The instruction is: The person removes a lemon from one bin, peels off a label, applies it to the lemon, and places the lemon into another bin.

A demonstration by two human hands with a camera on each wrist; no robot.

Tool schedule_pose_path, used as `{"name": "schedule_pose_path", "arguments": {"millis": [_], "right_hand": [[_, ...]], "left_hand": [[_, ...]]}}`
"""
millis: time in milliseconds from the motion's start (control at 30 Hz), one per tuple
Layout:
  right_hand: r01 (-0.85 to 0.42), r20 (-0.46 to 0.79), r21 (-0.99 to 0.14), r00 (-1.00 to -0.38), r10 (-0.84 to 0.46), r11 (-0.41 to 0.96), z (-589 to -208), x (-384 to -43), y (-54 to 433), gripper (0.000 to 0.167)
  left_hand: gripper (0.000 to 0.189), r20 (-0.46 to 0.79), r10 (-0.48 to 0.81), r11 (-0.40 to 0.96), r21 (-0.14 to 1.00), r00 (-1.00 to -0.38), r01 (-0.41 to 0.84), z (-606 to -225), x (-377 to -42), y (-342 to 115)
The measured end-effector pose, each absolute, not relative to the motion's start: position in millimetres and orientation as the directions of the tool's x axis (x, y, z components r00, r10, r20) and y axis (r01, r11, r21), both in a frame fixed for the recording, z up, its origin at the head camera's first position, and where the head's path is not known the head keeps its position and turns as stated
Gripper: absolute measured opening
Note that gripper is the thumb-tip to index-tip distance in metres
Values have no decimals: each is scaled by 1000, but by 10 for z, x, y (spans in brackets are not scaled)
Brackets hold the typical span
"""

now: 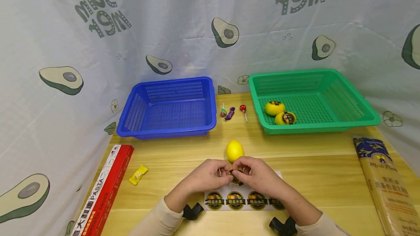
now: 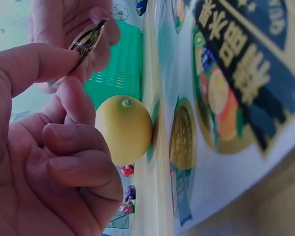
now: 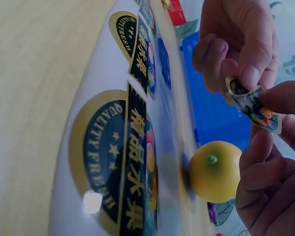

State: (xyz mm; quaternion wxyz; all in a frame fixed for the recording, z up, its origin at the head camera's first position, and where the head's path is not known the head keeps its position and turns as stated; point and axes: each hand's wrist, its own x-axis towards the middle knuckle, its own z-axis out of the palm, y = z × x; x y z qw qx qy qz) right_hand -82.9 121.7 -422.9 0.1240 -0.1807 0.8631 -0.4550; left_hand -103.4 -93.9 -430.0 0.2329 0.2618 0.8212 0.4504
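**Both hands pinch one sticker over the sheet**

Near the counter's front edge, the left hand and right hand meet, fingertips together, above a sticker sheet. Between them they pinch a single sticker, dark with a gold rim, held off the sheet; each hand's thumb and forefinger are closed on it. A bare lemon sits just beyond the hands, close to the fingertips but not touching them. The left wrist view shows the sticker above the lemon.

Farther back stand a blue basket on the left and a green basket on the right, the green one holding two stickered lemons. Three sweets lie between the baskets.
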Motion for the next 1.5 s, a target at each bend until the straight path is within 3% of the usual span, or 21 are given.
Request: {"name": "schedule_pose_path", "arguments": {"millis": [400, 733, 967, 1267, 1500], "right_hand": [[-150, -94, -831, -911, -401, 536, -4247, -814, 1262, 12], [60, -179, -910, -950, -257, 411, -4221, -892, 1302, 19], [85, -180, -921, -958, -223, 379, -4145, -1058, 1340, 24], [59, -157, -912, -964, -214, 405, -4073, -1254, 1425, 24], [58, -168, -856, -971, -170, 513, -4059, -1355, 1404, 25]], "left_hand": [[7, -118, 614, 411, 892, -780, 189, -4277, -1050, -951], [11, -136, 485, 373, 926, -864, 63, -4277, -1110, -1042], [17, -120, 436, 286, 958, -892, 12, -4258, -1227, -958], [20, -74, 334, 319, 947, -940, 38, -4183, -1351, -810], [17, -43, 259, 227, 974, -965, 17, -4268, -1409, -706]]}}
